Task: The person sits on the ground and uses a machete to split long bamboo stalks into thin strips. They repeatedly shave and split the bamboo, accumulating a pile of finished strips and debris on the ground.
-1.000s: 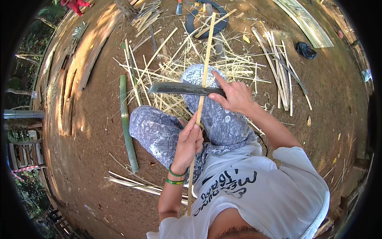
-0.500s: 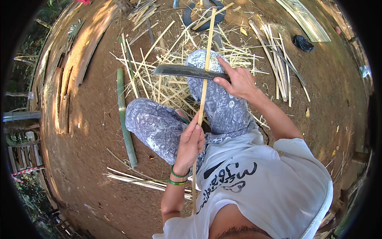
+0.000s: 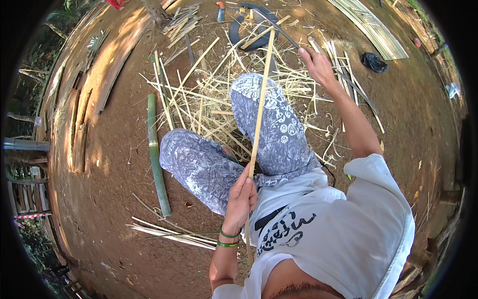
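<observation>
My left hand, closed in front of my waist, grips a long pale bamboo strip. The strip runs forward past my right knee, and its lower part passes beneath my left hand toward my shirt. Farther out, my right hand is closed round a long dark-bladed knife. Its blade slants forward and left, close to the strip's far tip; whether they touch I cannot tell. The knife's handle is mostly hidden in my fingers. Both trousered knees lie under and beside the strip.
Shavings and split strips litter the ground ahead. A green bamboo pole lies left, with thin strips nearer me. Beyond are a black ring-shaped object and an orange-handled tool. A black plastic bag lies right.
My right hand has swung the knife forward, away from my body, from lying across the strip's middle to its far end. My left hand still holds the strip, slightly nearer me.
</observation>
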`<state>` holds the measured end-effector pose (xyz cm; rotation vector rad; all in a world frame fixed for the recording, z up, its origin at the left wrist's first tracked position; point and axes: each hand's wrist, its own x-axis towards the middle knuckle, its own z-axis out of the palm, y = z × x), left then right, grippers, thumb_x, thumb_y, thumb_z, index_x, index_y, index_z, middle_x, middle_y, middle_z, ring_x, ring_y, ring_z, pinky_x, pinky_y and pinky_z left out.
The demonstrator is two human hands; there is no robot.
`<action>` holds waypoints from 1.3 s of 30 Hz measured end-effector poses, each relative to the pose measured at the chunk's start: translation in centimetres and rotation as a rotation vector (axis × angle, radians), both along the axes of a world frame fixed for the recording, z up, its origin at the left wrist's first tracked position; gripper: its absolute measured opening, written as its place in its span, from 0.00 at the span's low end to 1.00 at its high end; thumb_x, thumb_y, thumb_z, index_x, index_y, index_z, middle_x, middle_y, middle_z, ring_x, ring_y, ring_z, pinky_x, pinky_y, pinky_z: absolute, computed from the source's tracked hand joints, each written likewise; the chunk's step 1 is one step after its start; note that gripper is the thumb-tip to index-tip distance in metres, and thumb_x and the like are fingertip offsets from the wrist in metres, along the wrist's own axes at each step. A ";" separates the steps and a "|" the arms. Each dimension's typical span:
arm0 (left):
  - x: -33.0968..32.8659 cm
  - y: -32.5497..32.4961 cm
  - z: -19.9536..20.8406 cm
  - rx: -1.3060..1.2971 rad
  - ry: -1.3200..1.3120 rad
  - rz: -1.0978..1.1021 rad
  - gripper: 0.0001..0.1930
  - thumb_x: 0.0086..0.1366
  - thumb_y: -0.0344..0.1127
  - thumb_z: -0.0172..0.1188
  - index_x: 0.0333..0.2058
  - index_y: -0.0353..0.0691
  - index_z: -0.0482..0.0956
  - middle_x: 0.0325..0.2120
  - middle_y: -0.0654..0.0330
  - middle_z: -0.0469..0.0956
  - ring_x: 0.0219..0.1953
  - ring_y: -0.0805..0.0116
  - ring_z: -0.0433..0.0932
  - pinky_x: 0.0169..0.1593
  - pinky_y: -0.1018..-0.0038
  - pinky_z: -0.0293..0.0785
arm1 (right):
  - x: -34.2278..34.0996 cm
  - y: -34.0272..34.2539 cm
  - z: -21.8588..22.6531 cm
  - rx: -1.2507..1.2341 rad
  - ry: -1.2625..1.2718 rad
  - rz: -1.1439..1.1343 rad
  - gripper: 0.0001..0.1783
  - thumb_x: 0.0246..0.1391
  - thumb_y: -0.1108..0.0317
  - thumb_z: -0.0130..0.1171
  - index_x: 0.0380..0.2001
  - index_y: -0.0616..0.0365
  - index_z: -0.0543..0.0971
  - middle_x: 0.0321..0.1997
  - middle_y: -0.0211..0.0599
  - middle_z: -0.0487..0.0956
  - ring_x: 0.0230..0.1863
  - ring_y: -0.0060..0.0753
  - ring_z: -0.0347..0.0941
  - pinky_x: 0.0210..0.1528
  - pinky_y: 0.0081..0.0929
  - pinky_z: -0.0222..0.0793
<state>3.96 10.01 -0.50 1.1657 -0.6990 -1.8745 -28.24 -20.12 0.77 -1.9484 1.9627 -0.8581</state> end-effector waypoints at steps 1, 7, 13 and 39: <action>0.2 -0.2 0.6 0.002 0.030 0.055 0.25 0.78 0.34 0.39 0.71 0.50 0.55 0.21 0.73 0.54 0.18 0.84 0.52 0.19 0.86 0.49 | -0.1 -0.9 0.7 -0.129 -0.003 0.001 0.44 0.62 0.31 0.40 0.55 0.63 0.78 0.26 0.52 0.80 0.33 0.50 0.79 0.43 0.48 0.70; 0.3 -6.1 3.0 -0.068 0.106 0.157 0.25 0.78 0.35 0.39 0.71 0.51 0.54 0.21 0.72 0.54 0.17 0.84 0.51 0.18 0.86 0.47 | 4.6 2.8 4.0 0.045 -0.297 0.235 0.45 0.57 0.30 0.48 0.57 0.62 0.77 0.35 0.50 0.84 0.40 0.39 0.82 0.49 0.34 0.70; 1.0 -10.6 6.4 -0.192 -0.003 0.065 0.25 0.78 0.35 0.39 0.72 0.48 0.53 0.21 0.72 0.54 0.18 0.84 0.51 0.19 0.85 0.47 | 10.9 1.5 8.6 -0.176 -0.374 0.344 0.45 0.50 0.38 0.66 0.64 0.55 0.70 0.36 0.50 0.86 0.43 0.43 0.84 0.51 0.38 0.72; 8.0 -4.6 5.8 -0.926 -1.210 0.203 0.20 0.68 0.24 0.55 0.58 0.33 0.75 0.17 0.59 0.68 0.18 0.74 0.65 0.24 0.72 0.62 | 9.6 -3.7 11.3 -0.152 -1.220 0.373 0.18 0.59 0.55 0.64 0.38 0.61 0.80 0.30 0.38 0.83 0.13 0.16 0.65 0.14 0.17 0.60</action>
